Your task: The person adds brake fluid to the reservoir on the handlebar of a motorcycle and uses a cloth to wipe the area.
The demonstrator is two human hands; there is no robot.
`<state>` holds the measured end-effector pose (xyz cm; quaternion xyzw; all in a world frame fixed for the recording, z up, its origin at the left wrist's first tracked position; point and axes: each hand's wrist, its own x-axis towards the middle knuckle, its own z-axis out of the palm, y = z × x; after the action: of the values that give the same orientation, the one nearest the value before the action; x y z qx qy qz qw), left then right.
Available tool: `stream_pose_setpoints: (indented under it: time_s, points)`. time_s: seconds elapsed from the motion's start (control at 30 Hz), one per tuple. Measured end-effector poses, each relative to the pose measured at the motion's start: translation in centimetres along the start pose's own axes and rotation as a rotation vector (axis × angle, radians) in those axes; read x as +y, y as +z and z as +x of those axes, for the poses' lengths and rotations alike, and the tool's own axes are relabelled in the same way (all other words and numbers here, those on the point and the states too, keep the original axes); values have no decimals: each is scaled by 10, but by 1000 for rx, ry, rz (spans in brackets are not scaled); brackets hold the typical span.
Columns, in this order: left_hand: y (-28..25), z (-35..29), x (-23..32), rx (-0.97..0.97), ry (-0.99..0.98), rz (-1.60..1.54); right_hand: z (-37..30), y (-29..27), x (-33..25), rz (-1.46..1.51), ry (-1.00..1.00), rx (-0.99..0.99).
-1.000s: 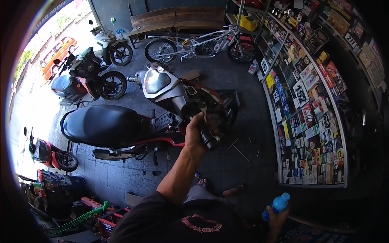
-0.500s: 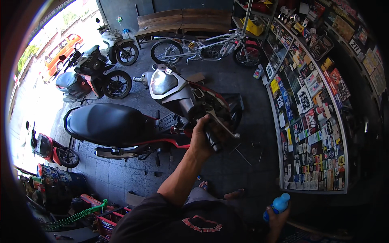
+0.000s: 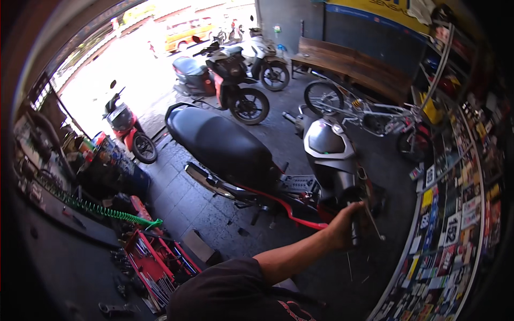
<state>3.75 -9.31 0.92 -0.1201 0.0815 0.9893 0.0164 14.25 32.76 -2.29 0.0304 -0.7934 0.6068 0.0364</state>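
My left hand (image 3: 342,227) is wrapped round the black handlebar grip (image 3: 355,236) of a scooter, its fingers closed. A silver brake lever (image 3: 376,224) sticks out just beyond the hand. The scooter stands across the middle, with a long black seat (image 3: 222,142), a grey and white front cover (image 3: 325,140) and a red lower edge (image 3: 300,220). Its other handlebar end (image 3: 290,116) points away from me. My right hand is out of the picture.
At lower left lie a red tool tray (image 3: 147,257) and a green coiled hose (image 3: 115,215). A glass display case (image 3: 428,251) runs along the right. Farther off are parked scooters (image 3: 249,107), a stripped motorcycle frame (image 3: 369,109) and a wooden bench (image 3: 356,69).
The view has swung left, so the scooter sits farther right and the tool tray shows more. My right hand, with its blue bottle, has left the picture. My left hand still grips the handlebar.
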Motion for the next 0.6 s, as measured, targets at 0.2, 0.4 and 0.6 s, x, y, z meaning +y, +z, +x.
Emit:
stream_pose_setpoints:
  time_s: [0.2,0.4,0.6]
  points:
    - [9,-11,-1,128,29,14,21,21,-14,-234,-231,49]
    - [2,-1,0,204,115,168,36,26,-14,-295,-328,53]
    - [9,-8,2,48,59,19,41,38,-24,-230,-377,64]
